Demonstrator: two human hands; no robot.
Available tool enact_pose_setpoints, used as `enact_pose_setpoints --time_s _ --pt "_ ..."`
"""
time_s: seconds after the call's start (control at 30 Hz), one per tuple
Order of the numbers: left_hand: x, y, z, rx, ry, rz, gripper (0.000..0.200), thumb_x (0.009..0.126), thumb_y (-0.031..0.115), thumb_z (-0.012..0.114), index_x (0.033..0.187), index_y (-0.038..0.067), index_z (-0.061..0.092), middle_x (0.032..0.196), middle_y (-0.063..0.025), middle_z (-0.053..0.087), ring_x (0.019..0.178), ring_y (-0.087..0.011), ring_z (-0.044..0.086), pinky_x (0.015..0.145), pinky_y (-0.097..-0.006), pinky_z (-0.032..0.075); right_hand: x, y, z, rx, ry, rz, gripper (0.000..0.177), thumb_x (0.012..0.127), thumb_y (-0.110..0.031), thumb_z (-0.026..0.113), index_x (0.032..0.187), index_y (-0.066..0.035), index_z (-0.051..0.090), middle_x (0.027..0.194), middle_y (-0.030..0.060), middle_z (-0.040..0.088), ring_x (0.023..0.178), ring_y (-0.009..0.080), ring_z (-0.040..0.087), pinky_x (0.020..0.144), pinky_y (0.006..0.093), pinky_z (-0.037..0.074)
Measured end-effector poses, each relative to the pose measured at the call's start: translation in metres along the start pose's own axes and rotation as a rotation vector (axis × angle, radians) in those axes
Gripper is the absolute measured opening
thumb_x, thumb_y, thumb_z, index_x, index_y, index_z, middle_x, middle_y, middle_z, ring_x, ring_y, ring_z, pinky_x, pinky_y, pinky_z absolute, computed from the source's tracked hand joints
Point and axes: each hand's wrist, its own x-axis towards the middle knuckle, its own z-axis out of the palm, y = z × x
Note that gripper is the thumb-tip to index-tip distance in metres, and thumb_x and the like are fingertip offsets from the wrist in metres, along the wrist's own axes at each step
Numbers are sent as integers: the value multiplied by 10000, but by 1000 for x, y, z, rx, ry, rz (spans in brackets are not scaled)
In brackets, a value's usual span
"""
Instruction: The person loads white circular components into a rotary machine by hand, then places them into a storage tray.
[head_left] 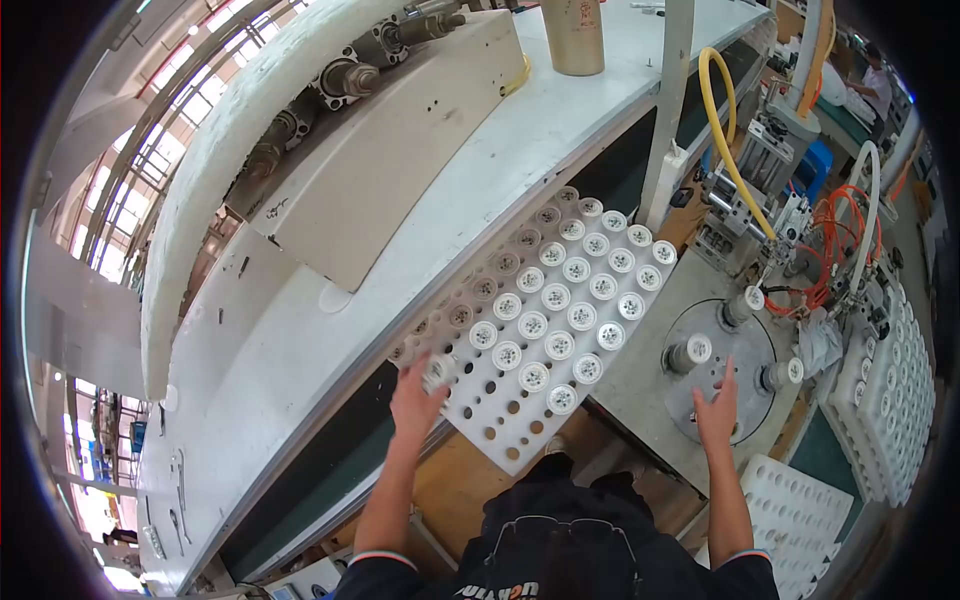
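I logged a handling step split between the tray and the round plate.
My left hand grasped a round white plastic cup-shaped part, slightly blurred, at the left edge of the white perforated tray, beside seated rows of similar parts. My right hand held nothing visible; its fingers were released and spread above the near edge of the round grey metal plate, contact undetermined. In my judgement, moving the held part called for a steady grip and clearance from its neighbours.
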Motion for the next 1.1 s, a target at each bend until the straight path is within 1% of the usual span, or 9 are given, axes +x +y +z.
enact_pose_setpoints --time_s 0.2,0.27,0.4,0.47,0.63,0.73,0.9,0.97,1.1 --pt "76 -56 28 441 -364 13 834 680 377 745 1401 253 345 1352 -73 443 1223 -247 455 944 -413 411 -25 16 -19 55 0 138 693 733 -102 655 1380 -131 409 872 70 463 686 203 439 654 318 419" --pt "78 -109 57 473 -255 198 1032 634 455 757 1473 242 194 1344 -91 434 1242 -228 424 938 -346 416 -25 29 -21 36 63 95 648 738 -99 648 1352 -116 442 853 79 490 714 219 473 672 333 427" --pt "58 -104 52 195 -199 35 985 671 140 750 1466 284 188 1424 -106 385 1324 -292 338 1057 -381 336 -3 8 -21 -48 58 44 605 747 -165 646 1320 -115 457 914 142 563 877 317 543 760 411 436" --pt "49 -99 54 248 -109 118 941 680 133 720 1456 114 188 1437 -108 358 1233 -302 436 1009 -396 383 17 9 0 -65 111 -93 569 761 -178 621 1307 -128 468 934 143 574 903 318 548 774 417 427" --pt "36 -87 53 247 -208 -34 707 738 61 665 1383 99 377 1407 -137 390 1274 -353 383 1019 -436 347 51 -5 47 -229 -159 -246 552 774 -221 631 1290 -111 471 974 100 586 929 280 546 801 435 395" --pt "17 13 60 27 50 342 554 751 24 637 1284 31 482 1289 -173 483 1167 -361 470 977 -445 373 57 -9 54 -214 -182 -231 567 780 -242 634 1309 -130 462 1032 87 573 992 267 521 848 432 365" --pt "-24 194 138 -432 -407 533 312 792 8 600 1104 29 603 981 -126 627 826 -223 624 729 -320 499 33 7 3 23 46 -330 590 785 -250 645 1331 -145 446 1131 77 549 1084 255 480 931 419 313" --pt "-53 267 171 -393 -695 596 373 776 59 658 1143 62 589 1006 -136 613 860 -233 625 730 -319 500 3 36 -46 100 141 -222 545 777 -214 662 1290 -149 490 1136 77 554 1080 258 489 941 417 317" --pt "-123 377 244 -258 -751 942 542 704 141 737 1207 79 545 1123 -131 563 993 -275 573 774 -372 493 -79 191 -131 -37 449 142 469 749 -123 683 1202 -159 565 1153 88 571 1072 281 515 907 425 371"
